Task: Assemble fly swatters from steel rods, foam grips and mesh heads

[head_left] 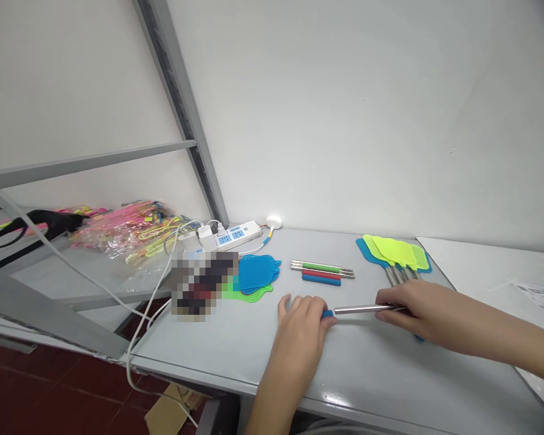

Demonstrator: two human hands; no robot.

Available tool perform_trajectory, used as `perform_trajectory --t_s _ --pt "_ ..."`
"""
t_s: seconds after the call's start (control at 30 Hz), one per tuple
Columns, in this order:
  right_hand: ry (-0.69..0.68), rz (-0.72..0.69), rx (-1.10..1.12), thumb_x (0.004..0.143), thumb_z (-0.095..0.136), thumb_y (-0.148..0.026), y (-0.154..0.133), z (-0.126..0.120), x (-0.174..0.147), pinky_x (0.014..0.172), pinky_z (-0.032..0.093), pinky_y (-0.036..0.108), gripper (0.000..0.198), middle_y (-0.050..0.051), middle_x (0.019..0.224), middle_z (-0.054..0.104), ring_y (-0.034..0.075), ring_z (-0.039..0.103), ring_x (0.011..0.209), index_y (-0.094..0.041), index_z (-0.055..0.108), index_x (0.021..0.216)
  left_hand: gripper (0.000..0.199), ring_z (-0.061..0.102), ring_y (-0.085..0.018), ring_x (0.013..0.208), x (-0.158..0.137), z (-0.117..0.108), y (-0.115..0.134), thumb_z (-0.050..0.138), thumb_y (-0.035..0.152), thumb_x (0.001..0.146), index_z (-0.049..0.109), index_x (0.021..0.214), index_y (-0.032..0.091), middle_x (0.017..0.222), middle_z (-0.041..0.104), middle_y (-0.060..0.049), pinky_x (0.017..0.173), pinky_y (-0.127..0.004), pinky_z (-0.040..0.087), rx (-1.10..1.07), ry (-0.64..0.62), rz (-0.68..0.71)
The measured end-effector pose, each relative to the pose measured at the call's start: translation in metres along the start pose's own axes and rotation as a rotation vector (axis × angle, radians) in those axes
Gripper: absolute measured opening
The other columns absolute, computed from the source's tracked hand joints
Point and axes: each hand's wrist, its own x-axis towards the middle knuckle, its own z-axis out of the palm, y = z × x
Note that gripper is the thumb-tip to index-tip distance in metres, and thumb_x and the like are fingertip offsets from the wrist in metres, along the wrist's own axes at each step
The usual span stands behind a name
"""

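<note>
Within right hand (pixel 412 307), metal rod (pixel 356 309)

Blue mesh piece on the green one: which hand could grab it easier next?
Probably the left hand: it's much closer to the blue mesh piece, though it holds a blue tube. The right hand is farther, holding a metal rod.
</note>
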Motion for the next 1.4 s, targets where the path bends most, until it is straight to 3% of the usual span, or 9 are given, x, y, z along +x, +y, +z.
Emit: perform_trajectory --t_s 0.17,0.5,0.63,0.73,0.83,0.97,1.03,1.2,1.4 --pt "0.108 -0.043 -0.118 0.094 0.042 -0.048 -0.008 -0.01 -0.009 0.055 0.034 0.032 0.036 0.005 0.07 0.065 0.021 0.059 0.062 -0.026 0.06 0.072 0.012 0.053 -0.018 0.073 -0.005 -0.004 0.001 0.045 0.028 0.1 0.054 0.093 0.022 0.085 0.066 0.001 0.069 -0.032 0.04 -0.053 0.112 0.089" --pt "0.407 -0.496 -0.668 0.075 0.065 -0.011 -0.062 -0.002 -0.006 0.052 0.035 0.033 0.011 0.003 0.071 0.06 0.019 0.056 0.06 -0.021 0.064 0.081 0.014 0.054 -0.018 0.074 -0.016 0.005 0.002 0.042 0.027 0.1 0.054 0.098 0.022 0.085 0.065 -0.002 0.068 -0.03 0.038 -0.259 0.206 0.24" --pt "0.685 -0.648 -0.709 0.085 0.06 -0.017 -0.083 -0.015 -0.006 0.085 0.046 0.046 0.024 0.012 0.099 0.066 0.028 0.061 0.093 -0.015 0.065 0.108 0.017 0.057 -0.018 0.081 -0.022 0.002 0.004 0.039 0.029 0.101 0.054 0.102 0.022 0.091 0.064 -0.003 0.071 -0.028 0.041 -0.552 0.173 0.045" --pt "0.875 -0.557 -0.358 0.091 0.059 -0.027 -0.08 -0.037 -0.008 0.103 0.037 0.054 0.044 0.014 0.133 0.056 0.033 0.05 0.123 -0.021 0.051 0.135 0.024 0.056 -0.017 0.08 -0.024 -0.006 0.007 0.04 0.039 0.1 0.056 0.108 0.023 0.087 0.062 -0.003 0.071 -0.027 0.042 -0.713 0.224 -0.14" --pt "0.748 -0.386 0.382 0.089 0.064 -0.041 -0.081 -0.043 -0.007 0.09 0.05 0.044 0.059 0.011 0.133 0.056 0.03 0.055 0.119 -0.031 0.041 0.142 0.031 0.054 -0.016 0.072 -0.027 -0.013 0.013 0.041 0.045 0.099 0.058 0.11 0.022 0.074 0.056 0.0 0.067 -0.027 0.041 -0.801 0.187 -0.205" --pt "0.35 -0.215 1.354 0.092 0.057 -0.046 -0.1 -0.019 -0.007 0.073 0.054 0.035 0.033 0.003 0.088 0.064 0.019 0.064 0.08 -0.028 0.057 0.12 0.029 0.048 -0.013 0.064 -0.034 -0.015 0.022 0.047 0.043 0.097 0.063 0.102 0.019 0.071 0.054 0.0 0.061 -0.025 0.039 -0.862 0.066 -0.102" --pt "0.282 -0.13 1.64 0.094 0.053 -0.046 -0.11 -0.006 -0.011 0.059 0.051 0.03 0.027 -0.005 0.06 0.045 0.01 0.046 0.052 -0.023 0.064 0.098 0.028 0.045 -0.011 0.059 -0.038 -0.012 0.027 0.052 0.043 0.095 0.064 0.099 0.018 0.069 0.054 0.0 0.056 -0.023 0.037 -0.948 -0.007 -0.055" --pt "0.471 -0.178 1.926 0.097 0.046 -0.041 -0.112 -0.001 -0.027 0.04 0.038 0.023 0.035 -0.008 0.051 0.016 0.008 0.019 0.043 -0.021 0.057 0.07 0.054 0.052 -0.01 0.049 -0.034 -0.006 0.032 0.048 0.061 0.092 0.064 0.113 0.014 0.08 0.063 -0.006 0.045 -0.023 0.042 -1.561 -0.054 -0.037" --pt "0.627 -0.281 1.944 0.093 0.05 -0.037 -0.119 0.004 -0.036 0.037 0.032 0.021 0.035 -0.008 0.048 0.008 0.007 0.014 0.04 -0.022 0.054 0.061 0.062 0.062 -0.022 0.089 -0.026 -0.02 0.035 0.024 0.061 0.098 0.064 0.102 0.014 0.101 0.065 -0.012 0.088 -0.037 0.045 -2.011 0.039 -0.086"
